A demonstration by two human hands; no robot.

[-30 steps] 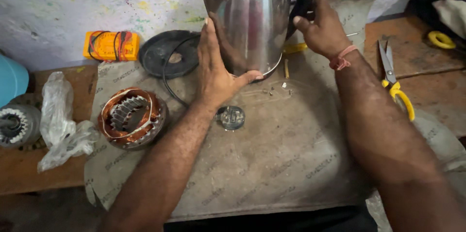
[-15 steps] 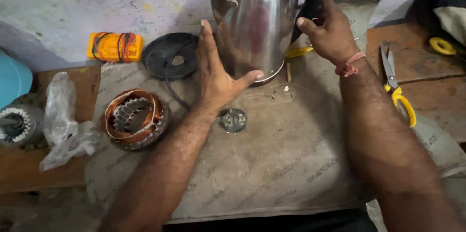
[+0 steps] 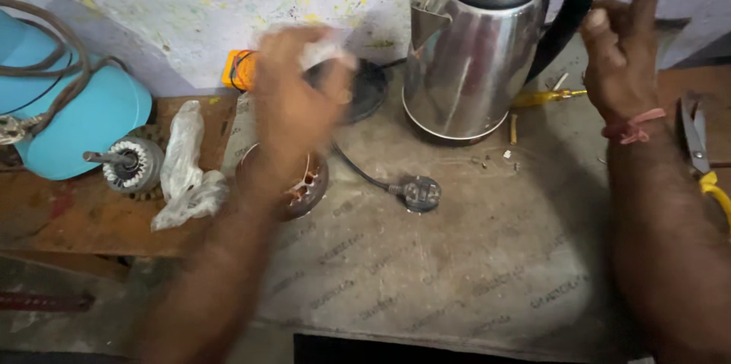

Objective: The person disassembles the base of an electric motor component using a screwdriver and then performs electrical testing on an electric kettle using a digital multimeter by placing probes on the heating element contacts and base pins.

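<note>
Kettle (image 3: 476, 48) upright at back edge of counter (image 3: 457, 288), right of centre; lid on, black handle toward the right. Free of both hands, not on its base.

Left hand (image 3: 293, 97) raised over back-left part of counter, in front of black round base (image 3: 365, 88); heavily blurred, grip cannot be told, nothing seen in it. Right hand (image 3: 620, 48) lifted just right of kettle handle, fingers loosely curled and apart, empty, not touching handle; red thread at wrist.

Judged stage: kettle set down and let go; base apart from it to the left, plug (image 3: 421, 193) lying loose mid-counter, so seating and connecting seem not yet done.

Count:
- kettle, 1
- base, 1, cord running to plug
- plug, 1
- copper-wound stator (image 3: 304, 185), 1, left part of counter, partly hidden by left arm
- rotor with shaft (image 3: 131, 166), 1, on wooden board off left edge
- crumpled plastic bag (image 3: 186, 170), 1, beside rotor
- orange meter (image 3: 237, 68), 1, back-left corner
- yellow screwdriver (image 3: 544, 96), 1, right of kettle
- blue object (image 3: 80, 116) with rope, 1, far left
- scissors (image 3: 697, 143), 1, yellow-handled, beyond right edge
- small loose bits near kettle foot, too small to count
</note>
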